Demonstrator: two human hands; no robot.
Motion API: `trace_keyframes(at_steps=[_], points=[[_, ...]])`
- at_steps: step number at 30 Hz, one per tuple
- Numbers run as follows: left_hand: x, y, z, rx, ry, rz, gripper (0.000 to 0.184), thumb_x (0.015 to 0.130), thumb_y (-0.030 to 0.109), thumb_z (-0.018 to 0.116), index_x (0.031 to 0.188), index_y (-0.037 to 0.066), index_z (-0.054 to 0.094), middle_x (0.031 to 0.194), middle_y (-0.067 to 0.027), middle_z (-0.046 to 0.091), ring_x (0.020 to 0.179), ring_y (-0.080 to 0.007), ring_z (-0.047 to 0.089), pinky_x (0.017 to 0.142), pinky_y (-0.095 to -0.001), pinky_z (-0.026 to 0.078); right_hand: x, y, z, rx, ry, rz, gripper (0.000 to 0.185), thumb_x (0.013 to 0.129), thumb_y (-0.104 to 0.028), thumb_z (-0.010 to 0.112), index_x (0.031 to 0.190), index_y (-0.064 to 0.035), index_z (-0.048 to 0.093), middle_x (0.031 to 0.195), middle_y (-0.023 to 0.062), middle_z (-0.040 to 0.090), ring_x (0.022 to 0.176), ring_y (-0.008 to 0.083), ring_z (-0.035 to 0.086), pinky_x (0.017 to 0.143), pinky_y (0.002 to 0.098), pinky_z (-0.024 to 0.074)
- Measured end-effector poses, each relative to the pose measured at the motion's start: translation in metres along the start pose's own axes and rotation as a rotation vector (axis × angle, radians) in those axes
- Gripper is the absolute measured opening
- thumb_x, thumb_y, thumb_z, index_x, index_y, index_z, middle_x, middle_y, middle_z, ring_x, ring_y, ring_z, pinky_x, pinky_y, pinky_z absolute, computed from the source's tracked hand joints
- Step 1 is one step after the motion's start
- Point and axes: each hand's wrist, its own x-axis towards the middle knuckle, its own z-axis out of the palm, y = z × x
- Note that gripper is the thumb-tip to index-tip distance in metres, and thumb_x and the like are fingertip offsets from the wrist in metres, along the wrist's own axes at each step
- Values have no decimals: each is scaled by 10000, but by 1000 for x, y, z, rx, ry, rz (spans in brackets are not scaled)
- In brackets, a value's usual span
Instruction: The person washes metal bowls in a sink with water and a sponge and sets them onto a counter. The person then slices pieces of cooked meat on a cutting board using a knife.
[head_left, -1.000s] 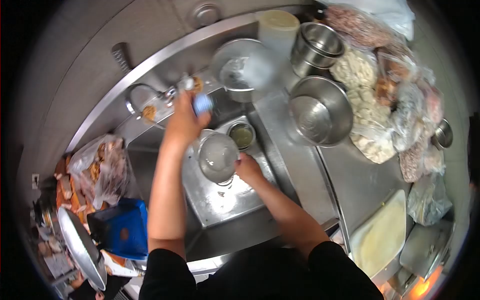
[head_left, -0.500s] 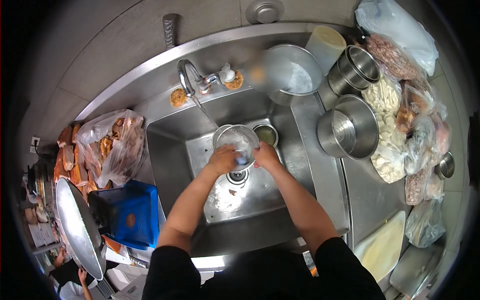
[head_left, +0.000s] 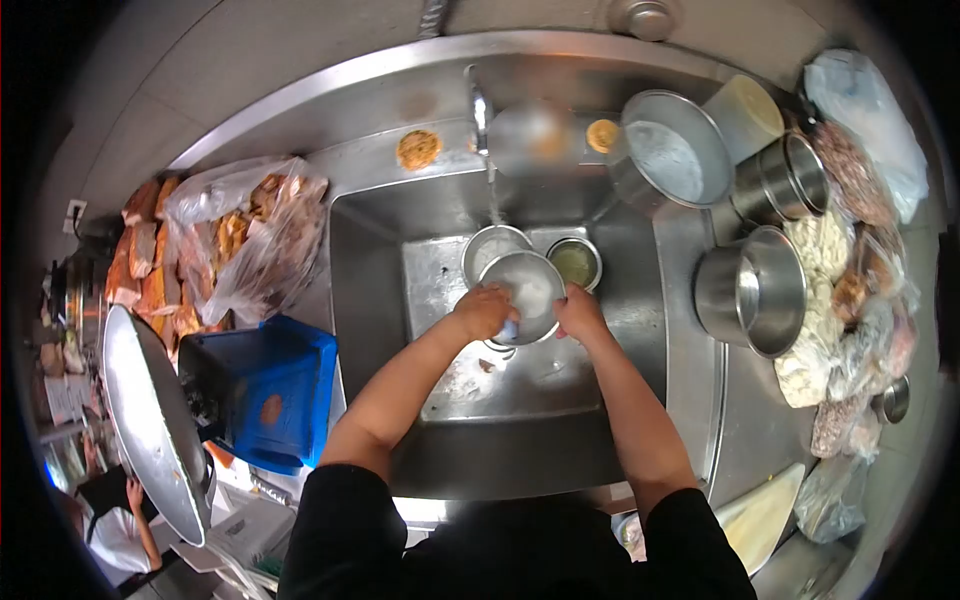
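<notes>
Right grip [head_left: 581, 314] pinches the bowl [head_left: 534, 282] by its right edge, left grip [head_left: 485, 312] clasping something bluish [head_left: 512, 328] inside.

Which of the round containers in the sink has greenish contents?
The small container on the right, just beyond the right hand. The bowl held in that hand and the metal vessel below the faucet show no green.

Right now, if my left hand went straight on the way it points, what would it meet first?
Your left hand would probably meet the inside of the bowl that your right hand holds; exact depth is hard to judge.
</notes>
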Motion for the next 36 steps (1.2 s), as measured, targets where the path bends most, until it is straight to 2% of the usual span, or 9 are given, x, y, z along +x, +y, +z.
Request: trace_keyframes(at_steps=[3,8,12,13,17,21,26,29,36], points=[[-16,-18,12,140,-153,-191,288,859,132,605,1094,247,725,1128,-118,624,1172,-323,577,990,-453,452,-8,21,29,-104,-94,-1,365,905,-131,534,1235,20,581,823,200,702,522,247,669,562,390,575],[-48,-32,22,-134,53,-630,287,821,176,665,1098,223,727,1122,-133,622,1131,-331,593,973,-429,482,24,78,61,-198,-258,162,315,911,-150,547,1177,6,607,833,188,710,533,262,678,551,394,571],[-67,-40,54,-360,54,-734,360,790,212,714,1151,217,712,1169,-142,618,1143,-333,590,999,-428,474,65,81,69,-641,-221,-168,364,919,-275,600,1135,18,614,1085,257,681,954,378,694,834,491,545],[-70,-41,57,-367,48,-746,360,790,212,714,1151,217,712,1169,-142,618,1143,-333,590,999,-428,474,78,59,63,-487,-173,-43,401,919,-332,616,1124,12,614,1152,270,651,1089,422,628,920,523,500],[-87,-39,58,-396,153,-924,415,801,228,707,1215,217,679,1201,-148,607,1153,-342,586,1005,-415,470,135,9,54,-323,345,-261,443,925,-313,635,1204,21,555,1178,272,634,1080,439,625,936,499,497],[-99,-34,53,-459,335,-935,404,815,277,703,1207,179,676,1153,-139,620,1141,-337,597,987,-423,477,162,-10,39,-347,53,-130,394,911,-263,605,1183,21,591,1113,272,671,1090,456,617,963,498,482],[-106,-28,56,-518,449,-937,421,808,258,715,1217,172,670,1143,-144,618,1127,-341,599,981,-420,481,128,-48,38,-22,-88,92,306,930,-207,546,1090,46,609,842,178,688,608,233,693,442,378,565],[-113,-16,41,-521,544,-987,421,809,245,721,1219,165,668,1145,-155,616,1123,-344,600,968,-423,484,129,-32,41,293,-209,265,301,954,-187,528,1078,88,528,797,166,619,611,289,686,492,435,607],[-59,4,-11,-335,816,-825,379,807,172,708,1179,126,652,1111,-145,585,1076,-353,586,915,-455,497,56,-13,48,412,-230,82,287,939,-143,536,1100,83,462,800,170,579,605,323,687,533,431,619]])
